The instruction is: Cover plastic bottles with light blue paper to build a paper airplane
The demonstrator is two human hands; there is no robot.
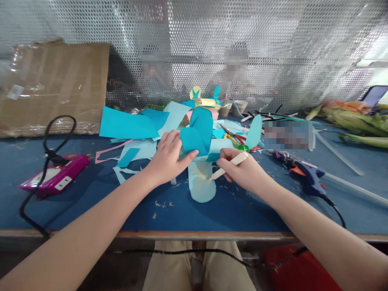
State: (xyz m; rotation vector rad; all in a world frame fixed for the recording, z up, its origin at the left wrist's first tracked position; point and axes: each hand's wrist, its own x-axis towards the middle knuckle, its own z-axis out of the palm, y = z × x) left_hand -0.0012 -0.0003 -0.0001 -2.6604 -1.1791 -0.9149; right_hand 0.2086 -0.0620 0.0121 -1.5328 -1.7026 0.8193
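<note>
While the pale blue flap [202, 192] lies between the hands, long axis toward the table's front edge [145, 233], the right hand [244, 173] is nearer, gripping a white stick [239, 159] tip-down at its right side. The left hand [168, 157] rests, fingers bent, against darker blue flaps [200, 131] beyond; its grip is unclear.

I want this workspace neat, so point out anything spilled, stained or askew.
A brownish smudge marks the pale blue flap by the white stick in the right hand; the rest looks plain. Pale flecks litter the near part of the table, like spilled crumbs.
</note>
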